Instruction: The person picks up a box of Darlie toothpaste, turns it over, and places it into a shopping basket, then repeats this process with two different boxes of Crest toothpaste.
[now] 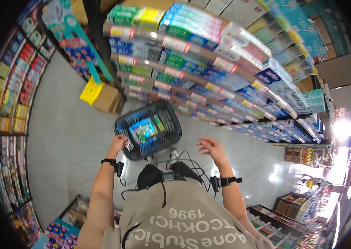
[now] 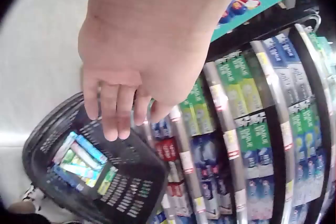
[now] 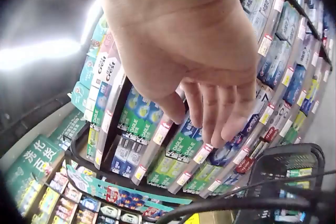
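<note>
Shows left hand near central basket, right hand farther right, both relaxed and empty, probably because floor bears the load.

The head view looks steeply down and forward from above the shirt, through a wide round lens with dark corners; it is the farthest back and takes in both hands. The left wrist view sits close behind the left hand, which fills its top centre, and faces down past the fingers to the basket at lower left. The right wrist view, equally close to the right hand, faces the shelves at a tilt, the basket at lower right. All three share basket and shelves.
</note>
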A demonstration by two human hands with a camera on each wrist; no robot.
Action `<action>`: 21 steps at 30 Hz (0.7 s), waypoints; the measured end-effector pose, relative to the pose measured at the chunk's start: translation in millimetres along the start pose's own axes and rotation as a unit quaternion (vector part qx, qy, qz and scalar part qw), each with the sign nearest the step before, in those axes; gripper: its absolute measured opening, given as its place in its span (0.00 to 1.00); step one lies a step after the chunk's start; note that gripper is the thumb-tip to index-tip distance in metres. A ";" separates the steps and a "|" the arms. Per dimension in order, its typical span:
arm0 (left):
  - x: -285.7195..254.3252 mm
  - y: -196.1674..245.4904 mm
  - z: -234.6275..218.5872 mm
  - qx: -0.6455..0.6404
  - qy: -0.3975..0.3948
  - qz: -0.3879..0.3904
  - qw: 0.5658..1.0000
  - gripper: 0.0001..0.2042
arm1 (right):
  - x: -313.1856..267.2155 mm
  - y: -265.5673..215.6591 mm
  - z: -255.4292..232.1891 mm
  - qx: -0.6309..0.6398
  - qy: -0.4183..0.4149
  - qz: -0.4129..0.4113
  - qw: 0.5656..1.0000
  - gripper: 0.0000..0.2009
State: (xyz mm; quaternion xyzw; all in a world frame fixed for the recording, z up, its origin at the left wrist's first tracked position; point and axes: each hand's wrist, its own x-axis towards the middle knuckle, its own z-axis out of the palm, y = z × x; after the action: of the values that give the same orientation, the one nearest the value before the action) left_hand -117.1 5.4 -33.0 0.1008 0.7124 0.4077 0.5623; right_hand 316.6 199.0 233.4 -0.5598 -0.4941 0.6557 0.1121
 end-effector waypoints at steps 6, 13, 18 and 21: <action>-9.6 235.0 32.7 0.004 -0.022 0.376 0.926 0.09 | -5.4 -2.8 -30.3 0.044 0.052 -0.033 0.997 0.17; -138.7 458.5 114.2 0.193 0.028 0.611 0.767 0.10 | 9.9 4.2 -61.6 0.090 0.079 -0.050 0.992 0.17; -160.0 567.1 151.6 0.326 0.021 0.668 0.669 0.10 | 47.0 33.4 -104.8 0.100 0.100 -0.058 0.988 0.17; -137.3 617.9 167.7 0.459 0.054 0.679 0.570 0.09 | 82.5 66.3 -133.9 -0.004 0.138 -0.086 0.987 0.15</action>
State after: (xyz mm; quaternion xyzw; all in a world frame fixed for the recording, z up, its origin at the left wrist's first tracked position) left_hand -115.8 401.1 488.7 0.7774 0.5553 0.2928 -0.0406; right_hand 427.9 294.5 146.1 -0.6005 -0.5229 0.5582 0.2332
